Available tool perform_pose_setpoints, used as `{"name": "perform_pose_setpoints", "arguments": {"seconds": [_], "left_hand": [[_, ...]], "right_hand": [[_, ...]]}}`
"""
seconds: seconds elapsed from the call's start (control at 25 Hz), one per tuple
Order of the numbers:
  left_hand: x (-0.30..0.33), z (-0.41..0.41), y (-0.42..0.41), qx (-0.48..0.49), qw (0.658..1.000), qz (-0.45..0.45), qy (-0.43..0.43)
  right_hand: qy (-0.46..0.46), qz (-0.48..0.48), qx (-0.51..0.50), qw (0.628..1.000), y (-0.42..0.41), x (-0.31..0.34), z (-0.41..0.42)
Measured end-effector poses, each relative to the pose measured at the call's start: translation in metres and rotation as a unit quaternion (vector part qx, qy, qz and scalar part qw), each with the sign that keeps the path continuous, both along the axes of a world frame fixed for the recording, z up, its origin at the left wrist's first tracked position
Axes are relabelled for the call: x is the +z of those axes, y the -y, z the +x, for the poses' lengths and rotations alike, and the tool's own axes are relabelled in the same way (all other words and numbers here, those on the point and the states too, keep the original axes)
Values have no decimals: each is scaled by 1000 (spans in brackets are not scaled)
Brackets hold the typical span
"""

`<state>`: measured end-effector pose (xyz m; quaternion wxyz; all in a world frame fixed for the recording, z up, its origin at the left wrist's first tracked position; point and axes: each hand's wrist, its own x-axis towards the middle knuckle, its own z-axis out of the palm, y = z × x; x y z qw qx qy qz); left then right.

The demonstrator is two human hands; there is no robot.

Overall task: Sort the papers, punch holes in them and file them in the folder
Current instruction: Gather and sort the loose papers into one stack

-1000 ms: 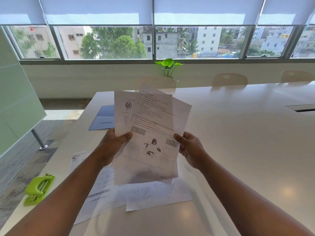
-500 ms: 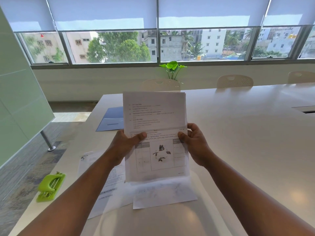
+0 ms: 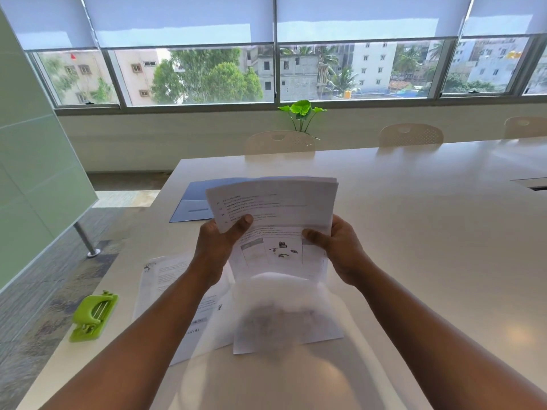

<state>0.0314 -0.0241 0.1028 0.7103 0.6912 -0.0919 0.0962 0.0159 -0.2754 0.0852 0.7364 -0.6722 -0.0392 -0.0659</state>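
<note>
I hold a small stack of printed papers (image 3: pixel 278 208) upright over the table, its top bending toward me. My left hand (image 3: pixel 219 244) grips the stack's left edge and my right hand (image 3: pixel 340 247) grips its right edge, thumbs on the front sheet. The lower edge of the stack is blurred. More loose papers (image 3: pixel 177 291) lie flat on the table under my arms. A blue folder (image 3: pixel 192 205) lies closed beyond the stack, partly hidden by it. A green hole punch (image 3: pixel 93 316) sits near the table's left edge.
The long white table (image 3: pixel 429 247) stretches to the right and away. Cream chairs (image 3: pixel 278 142) stand along its far side, with a green plant (image 3: pixel 302 113) behind them. A glass partition (image 3: pixel 32 173) stands to the left of the table.
The fanned sheets have been squared into one stack between both hands. The stack has dropped lower and its top has curled toward me.
</note>
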Motion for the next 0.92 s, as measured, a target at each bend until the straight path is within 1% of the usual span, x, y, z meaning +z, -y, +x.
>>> {"name": "perform_pose_setpoints", "arguments": {"seconds": [0.08,0.24,0.44,0.6,0.68,0.8,0.92], "left_hand": [[-2,-5,3,-6,1000,0,-3],[14,-6,6,9,1000,4,20],[-3,-15,4,-30,999,-31,-18],[8,-13,4,-40,998,-40,-8],[8,-12,0,-49,998,-34,-13],[-4,-16,-6,-75,996,-9,-36],[-5,-16,-6,-82,996,-6,-28]], "right_hand": [[-18,-28,3,999,-2,-6,-1],[13,-26,6,1000,-3,0,0],[-9,-47,12,999,-5,-15,-5],[10,-17,9,1000,-9,-4,0],[8,-17,10,1000,-9,-5,1],[-17,-51,35,998,-8,-18,-3],[-4,-52,39,998,-8,-16,-3]]}}
